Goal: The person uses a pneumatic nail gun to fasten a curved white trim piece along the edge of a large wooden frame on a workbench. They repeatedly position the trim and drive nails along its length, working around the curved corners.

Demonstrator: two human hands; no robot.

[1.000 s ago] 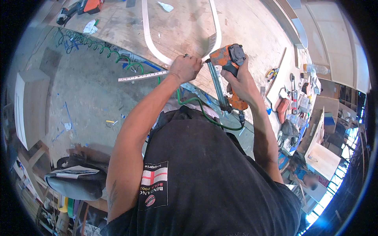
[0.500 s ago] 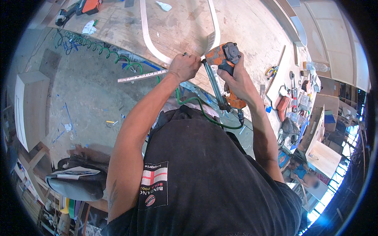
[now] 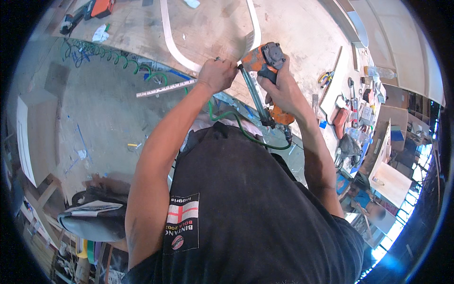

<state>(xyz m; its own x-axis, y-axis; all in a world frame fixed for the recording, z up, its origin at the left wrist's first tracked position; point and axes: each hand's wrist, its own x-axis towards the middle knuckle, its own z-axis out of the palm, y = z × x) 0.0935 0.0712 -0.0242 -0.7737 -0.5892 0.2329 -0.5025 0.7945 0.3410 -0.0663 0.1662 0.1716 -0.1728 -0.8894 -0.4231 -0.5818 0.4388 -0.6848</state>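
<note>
In my right hand [image 3: 281, 90] is an orange nail gun [image 3: 253, 60], fingers wrapped round its grip. Its slanted nail magazine [image 3: 254, 93] points down toward me, and its nose is beside my left hand's fingertips. My left hand [image 3: 217, 75] is closed on the near side of a curved pale wooden strip [image 3: 171, 48], which bends in a U shape on the workbench. Close-set cuts line the strip's inner face at the right bend. A straight pale strip with evenly spaced marks [image 3: 165, 88] juts out leftward past the bench edge, near my left wrist.
A green air hose [image 3: 236, 124] runs from the gun across my front; its coils hang along the bench edge [image 3: 137, 61]. Pliers [image 3: 325, 78], a clear bottle [image 3: 380, 72] and several tools lie at the right. A pale box [image 3: 38, 135] stands on the littered floor at left.
The whole view has shifted slightly, so the bench and strip sit a little higher and further left. Both hands keep their hold, and the gun's nose stays by my left fingers.
</note>
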